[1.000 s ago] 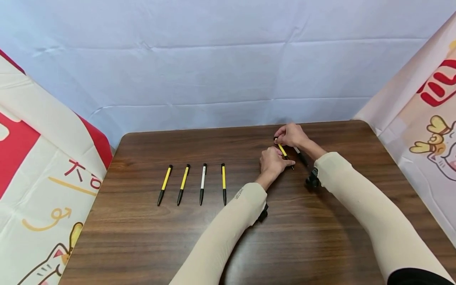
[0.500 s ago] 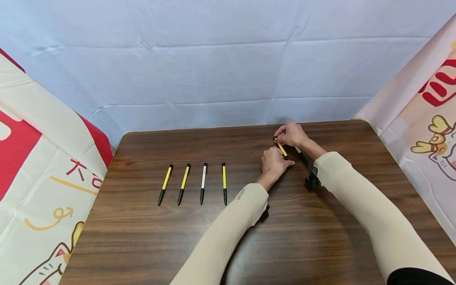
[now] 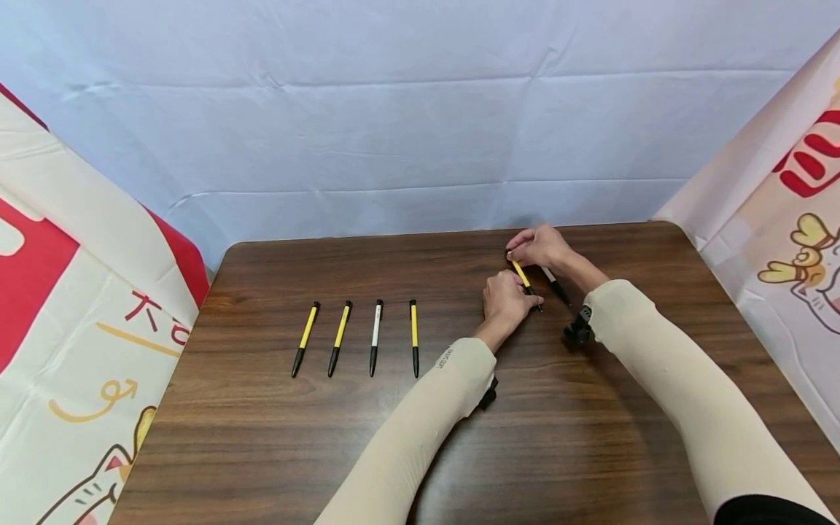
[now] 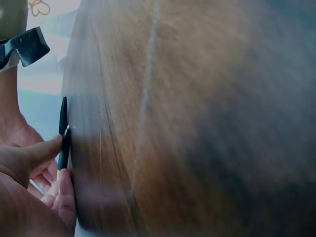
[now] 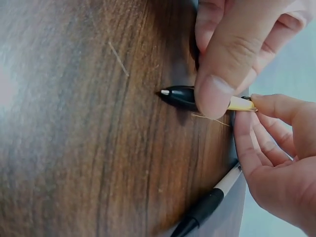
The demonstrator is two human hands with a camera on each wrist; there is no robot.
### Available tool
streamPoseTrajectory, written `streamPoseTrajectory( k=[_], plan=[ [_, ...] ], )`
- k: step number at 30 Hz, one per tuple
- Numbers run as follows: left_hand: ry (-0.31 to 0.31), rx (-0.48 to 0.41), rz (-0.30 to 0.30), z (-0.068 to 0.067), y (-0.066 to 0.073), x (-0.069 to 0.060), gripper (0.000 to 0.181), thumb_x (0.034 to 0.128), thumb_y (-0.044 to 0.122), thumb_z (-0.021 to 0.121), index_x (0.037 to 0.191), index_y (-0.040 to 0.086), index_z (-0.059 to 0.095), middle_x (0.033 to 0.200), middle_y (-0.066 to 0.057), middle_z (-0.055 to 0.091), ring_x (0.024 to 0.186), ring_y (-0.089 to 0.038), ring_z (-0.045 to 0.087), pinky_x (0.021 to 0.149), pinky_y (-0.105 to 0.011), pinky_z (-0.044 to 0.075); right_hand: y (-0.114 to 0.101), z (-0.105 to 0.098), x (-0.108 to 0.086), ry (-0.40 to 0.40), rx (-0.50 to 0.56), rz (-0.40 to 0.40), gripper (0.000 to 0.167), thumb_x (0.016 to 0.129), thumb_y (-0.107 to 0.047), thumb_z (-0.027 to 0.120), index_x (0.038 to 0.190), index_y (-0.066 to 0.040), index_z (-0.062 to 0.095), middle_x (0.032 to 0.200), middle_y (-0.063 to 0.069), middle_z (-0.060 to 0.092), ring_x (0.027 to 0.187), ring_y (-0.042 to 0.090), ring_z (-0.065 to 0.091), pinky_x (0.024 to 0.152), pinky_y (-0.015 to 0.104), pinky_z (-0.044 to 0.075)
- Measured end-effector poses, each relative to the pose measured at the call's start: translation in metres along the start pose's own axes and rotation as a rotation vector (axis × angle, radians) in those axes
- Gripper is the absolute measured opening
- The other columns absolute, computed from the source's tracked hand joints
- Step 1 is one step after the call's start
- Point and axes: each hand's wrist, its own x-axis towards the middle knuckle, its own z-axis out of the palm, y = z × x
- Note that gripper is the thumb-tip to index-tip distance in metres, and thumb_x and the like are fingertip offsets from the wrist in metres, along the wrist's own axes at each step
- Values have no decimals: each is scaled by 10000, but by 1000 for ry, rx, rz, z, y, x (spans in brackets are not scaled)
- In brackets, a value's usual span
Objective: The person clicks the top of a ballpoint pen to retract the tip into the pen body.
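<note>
Head view: 1 held pen [image 3: 520, 273], yellow with a black grip and black top, slanting in both hands at the brown table [image 3: 262, 437]; whether its tip touches the wood I cannot tell. Left hand [image 3: 505, 297]: 1, pinching the held pen by its black grip, thumb laid on it, tip protruding. Right hand [image 3: 539, 246]: 1, pinching the held pen's button end between thumb and fingers. Spare white pen [image 3: 556, 285]: 1, black-gripped, lying just right of the held pen, apart from it, partly hidden by the right hand. Left of the held pen I count 4 more, well apart from it, spaced in a row, grips toward the person: leftmost yellow pen [image 3: 308, 332], next yellow pen [image 3: 340, 332], row's white pen [image 3: 376, 332], nearest yellow pen [image 3: 415, 332]. Sleeves [image 3: 420, 430]: 2, cream, on the person's side of the held pen. Backdrop [image 3: 394, 131]: 1, pale, creased, beyond the held pen. Printed cloths [image 3: 800, 175]: 2, far left and far right of the held pen.
</note>
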Motion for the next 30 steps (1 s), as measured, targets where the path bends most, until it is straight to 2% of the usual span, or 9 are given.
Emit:
streamPoseTrajectory(
  k=[5, 10, 15, 22, 30],
  plan=[
    [-6, -34, -5, -1, 0, -1, 289, 814, 298, 958, 981, 156, 769, 782, 94, 710, 704, -59, 656, 636, -210, 551, 3, -4, 0, -22, 78, 11, 268, 987, -34, 735, 1230, 78, 726, 1014, 124, 787, 808, 134, 746, 774, 301, 652],
    [30, -39, -3, -2, 0, 0, 264, 825, 286, 951, 1016, 166, 814, 862, 94, 780, 779, -52, 714, 741, -240, 595, 3, -9, -1, -45, 174, 33, 350, 999, -19, 719, 1321, 110, 669, 1033, 99, 773, 846, 112, 741, 821, 310, 652],
    [54, -63, -13, -3, -2, 0, 204, 831, 273, 945, 973, 174, 839, 841, 98, 792, 787, -52, 729, 806, -275, 605, 4, -9, -2, -38, 249, 62, 390, 1003, -21, 719, 1360, 114, 640, 1024, 86, 772, 849, 116, 751, 816, 304, 652],
    [43, -91, -62, -5, -2, 0, 187, 832, 299, 943, 948, 201, 834, 796, 133, 772, 780, -52, 717, 828, -291, 600, 6, -9, -1, -30, 299, 69, 391, 1014, -7, 696, 1384, 102, 627, 955, 24, 782, 828, 109, 764, 790, 289, 653],
    [20, -187, -137, -8, -4, 5, 170, 825, 265, 948, 935, 201, 836, 751, 141, 759, 845, -68, 720, 954, -322, 562, 6, -9, -4, -32, 355, 82, 472, 1020, -61, 714, 1455, 68, 583, 1014, -1, 780, 911, 108, 764, 871, 299, 639]
  ],
)
